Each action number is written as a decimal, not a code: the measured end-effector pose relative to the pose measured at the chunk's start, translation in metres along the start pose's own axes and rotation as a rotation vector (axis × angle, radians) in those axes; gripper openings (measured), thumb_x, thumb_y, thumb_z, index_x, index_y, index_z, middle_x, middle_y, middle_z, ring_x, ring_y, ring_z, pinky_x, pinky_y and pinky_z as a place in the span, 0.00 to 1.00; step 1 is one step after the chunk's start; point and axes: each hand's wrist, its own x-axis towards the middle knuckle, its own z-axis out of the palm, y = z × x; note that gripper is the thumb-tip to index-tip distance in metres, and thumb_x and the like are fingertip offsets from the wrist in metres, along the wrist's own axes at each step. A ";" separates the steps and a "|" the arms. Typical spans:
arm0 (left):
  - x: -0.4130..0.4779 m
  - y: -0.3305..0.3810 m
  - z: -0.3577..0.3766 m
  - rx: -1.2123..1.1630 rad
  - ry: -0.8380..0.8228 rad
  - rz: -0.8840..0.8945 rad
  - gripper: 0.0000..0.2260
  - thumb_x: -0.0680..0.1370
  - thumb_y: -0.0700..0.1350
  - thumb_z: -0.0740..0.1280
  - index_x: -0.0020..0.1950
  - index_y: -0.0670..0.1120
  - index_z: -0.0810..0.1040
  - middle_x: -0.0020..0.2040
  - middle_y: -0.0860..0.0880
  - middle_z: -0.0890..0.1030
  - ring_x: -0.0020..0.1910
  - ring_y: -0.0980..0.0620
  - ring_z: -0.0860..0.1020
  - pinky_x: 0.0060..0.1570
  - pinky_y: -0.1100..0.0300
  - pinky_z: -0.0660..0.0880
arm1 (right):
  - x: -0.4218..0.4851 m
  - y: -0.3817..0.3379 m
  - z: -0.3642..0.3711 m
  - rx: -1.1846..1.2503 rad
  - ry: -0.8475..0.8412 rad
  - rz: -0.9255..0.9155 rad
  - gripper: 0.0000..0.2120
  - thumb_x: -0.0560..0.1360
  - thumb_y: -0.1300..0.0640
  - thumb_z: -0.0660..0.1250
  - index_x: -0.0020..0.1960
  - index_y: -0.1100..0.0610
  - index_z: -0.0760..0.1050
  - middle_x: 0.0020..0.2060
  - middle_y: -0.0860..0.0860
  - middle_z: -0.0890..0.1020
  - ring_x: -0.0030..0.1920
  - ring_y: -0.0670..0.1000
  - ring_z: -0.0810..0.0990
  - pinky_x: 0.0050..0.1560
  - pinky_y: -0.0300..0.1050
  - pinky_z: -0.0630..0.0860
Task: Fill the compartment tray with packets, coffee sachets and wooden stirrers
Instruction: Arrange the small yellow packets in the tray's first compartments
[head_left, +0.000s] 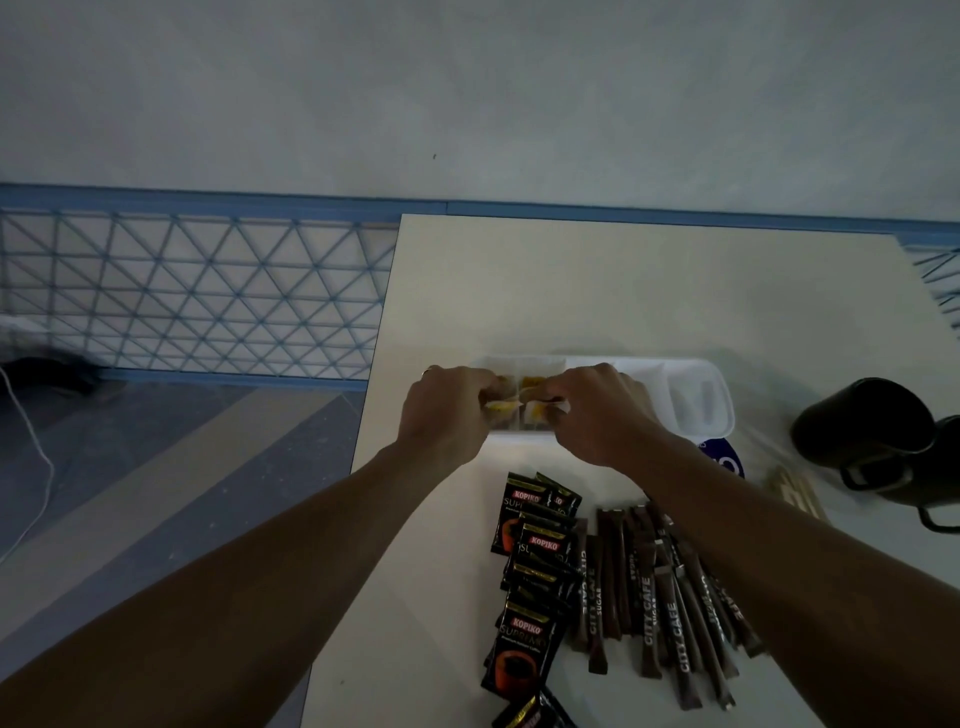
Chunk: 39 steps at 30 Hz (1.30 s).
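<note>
Nearest: Kopiko coffee sachets (530, 582) are lying in a loose overlapping stack that runs down to the near edge of the tabletop (571, 286). Sugar sticks (670, 587) are fanning out just beside them, to the right. The right forearm is passing directly over the sticks, so pulling that arm back low is likely dragging some into the sachets or off the edge. The bottom sachets are looking one nudge from going over.

Wooden stirrers (797, 493) are sitting further right, partly hidden, near two black mugs (872, 431). A fast reach for them is risking a clipped mug.

Mid tabletop: left hand (447, 410) and right hand (602, 415) are working close together over the left end of the compartment tray (696, 395). Fingers on both are curling in and pinching yellow packets (535, 410) over the two leftmost compartments; the fingertips themselves are mostly hiding behind the knuckles. The packets are standing proud of the rim, not seated — I'm expecting them to spring back or flop across the divider on release. The tray is looking light, and both hands are busy with packets, so pressing down at one end is risking a slide or tilt. That end is also sitting near the tabletop's left edge, with floor beyond.

The right-end compartment is holding something pale — can't tell what in this dim light.
</note>
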 end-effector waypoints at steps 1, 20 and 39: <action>0.000 0.000 -0.001 0.008 0.008 0.002 0.11 0.73 0.45 0.73 0.54 0.55 0.83 0.47 0.48 0.85 0.47 0.45 0.80 0.47 0.49 0.79 | 0.000 -0.001 0.000 -0.004 -0.006 -0.003 0.14 0.75 0.53 0.67 0.59 0.42 0.81 0.54 0.46 0.84 0.53 0.54 0.81 0.48 0.46 0.76; 0.004 -0.003 -0.009 0.063 -0.035 0.027 0.09 0.74 0.40 0.69 0.51 0.50 0.84 0.45 0.45 0.85 0.46 0.44 0.81 0.45 0.50 0.80 | -0.004 -0.003 -0.007 0.101 0.020 0.007 0.09 0.74 0.55 0.66 0.49 0.46 0.83 0.48 0.43 0.85 0.49 0.51 0.82 0.51 0.50 0.79; 0.004 -0.001 -0.005 0.020 -0.005 0.019 0.08 0.72 0.42 0.72 0.49 0.51 0.85 0.46 0.47 0.85 0.47 0.46 0.80 0.47 0.49 0.79 | 0.007 -0.002 -0.038 0.029 -0.286 -0.041 0.14 0.73 0.56 0.64 0.52 0.41 0.84 0.56 0.39 0.83 0.60 0.48 0.79 0.61 0.49 0.76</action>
